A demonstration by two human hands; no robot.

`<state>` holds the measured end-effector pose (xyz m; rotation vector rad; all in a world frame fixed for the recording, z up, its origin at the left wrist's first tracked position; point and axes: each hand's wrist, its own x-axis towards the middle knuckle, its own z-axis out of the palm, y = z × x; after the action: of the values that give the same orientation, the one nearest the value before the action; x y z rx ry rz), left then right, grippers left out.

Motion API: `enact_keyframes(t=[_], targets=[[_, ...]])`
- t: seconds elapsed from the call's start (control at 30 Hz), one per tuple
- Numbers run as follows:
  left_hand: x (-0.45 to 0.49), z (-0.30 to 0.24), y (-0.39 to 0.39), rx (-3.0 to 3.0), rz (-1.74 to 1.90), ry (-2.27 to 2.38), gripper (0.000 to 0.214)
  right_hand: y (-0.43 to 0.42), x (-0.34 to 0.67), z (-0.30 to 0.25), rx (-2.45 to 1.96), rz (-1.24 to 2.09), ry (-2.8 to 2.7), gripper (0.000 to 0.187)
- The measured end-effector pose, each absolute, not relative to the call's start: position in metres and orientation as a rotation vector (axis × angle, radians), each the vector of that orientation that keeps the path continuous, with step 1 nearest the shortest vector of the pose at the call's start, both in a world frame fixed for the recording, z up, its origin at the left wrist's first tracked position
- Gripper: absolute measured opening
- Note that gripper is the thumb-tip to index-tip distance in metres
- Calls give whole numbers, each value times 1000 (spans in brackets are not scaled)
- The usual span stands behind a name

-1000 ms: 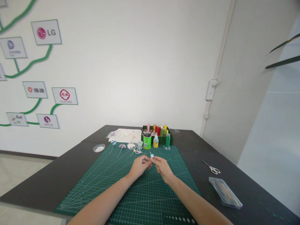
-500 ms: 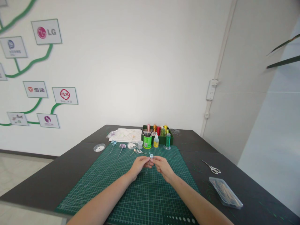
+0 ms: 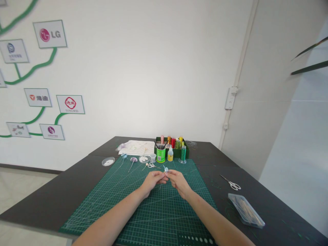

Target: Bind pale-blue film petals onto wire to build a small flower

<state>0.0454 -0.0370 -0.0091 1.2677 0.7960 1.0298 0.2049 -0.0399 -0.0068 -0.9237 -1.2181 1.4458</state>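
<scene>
A small pale-blue flower (image 3: 166,169) on a thin stem sticks up between my hands above the green cutting mat (image 3: 133,205). My left hand (image 3: 153,180) pinches the stem just under the bloom. From the other side, the thumb and fingers of my right hand (image 3: 178,181) close on it, and the two hands' fingertips meet. Most of the stem is hidden by the fingers. Beyond my hands lie white-handled scissors (image 3: 151,165), a purple flower (image 3: 133,160) and another blue flower (image 3: 124,155), both on stems.
A green can (image 3: 161,155) of tools, a glue bottle (image 3: 170,154) and a green thread spool (image 3: 183,153) stand behind the mat, before a box (image 3: 188,150) of spools. At right lie a second pair of scissors (image 3: 233,185) and a clear plastic case (image 3: 246,210). A shallow dish (image 3: 108,161) sits at left.
Both hands stay at nearly the same spot, still gripping the flower. Less of the stem shows below the fingers now. The whole view has shifted very slightly.
</scene>
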Motion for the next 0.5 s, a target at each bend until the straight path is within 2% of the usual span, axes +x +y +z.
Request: enact_keyframes(t=[0.3, 0.5], targets=[[48, -3, -41, 1257, 1088, 841, 36, -38, 205, -9, -930, 1457, -1159, 37], [46, -7, -33, 1272, 1129, 911, 33, -37, 206, -10, -1057, 1327, -1271, 35]])
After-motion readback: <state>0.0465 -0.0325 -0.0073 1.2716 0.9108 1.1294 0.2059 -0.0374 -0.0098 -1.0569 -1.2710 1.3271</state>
